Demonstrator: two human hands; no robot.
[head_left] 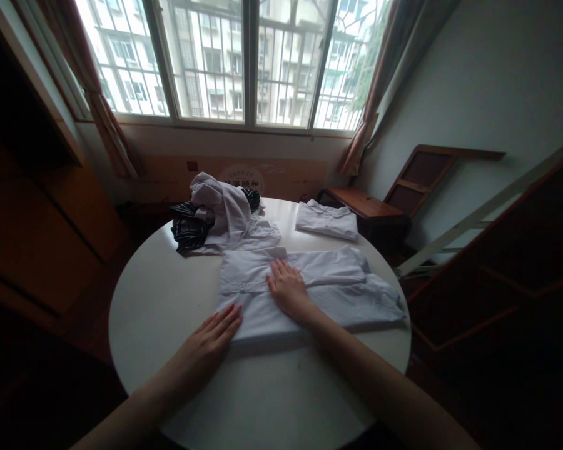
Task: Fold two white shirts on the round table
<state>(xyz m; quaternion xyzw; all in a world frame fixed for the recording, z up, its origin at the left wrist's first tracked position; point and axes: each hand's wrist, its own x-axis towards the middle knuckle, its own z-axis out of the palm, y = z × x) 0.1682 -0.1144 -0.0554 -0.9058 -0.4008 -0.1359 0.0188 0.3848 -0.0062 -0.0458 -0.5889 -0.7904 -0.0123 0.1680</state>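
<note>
A pale, partly folded shirt lies lengthwise across the round white table, its collar end toward the right. My right hand rests flat on the middle of the shirt, fingers stretched out. At the shirt's near left corner, my left hand lies with its fingers extended, the fingertips touching the fabric edge. Neither hand grips anything. Behind it on the right sits a neatly folded white shirt.
A crumpled heap of pale clothes with a black striped garment lies at the table's far left. Beyond the table stand a wooden chair and a large cardboard box under the window.
</note>
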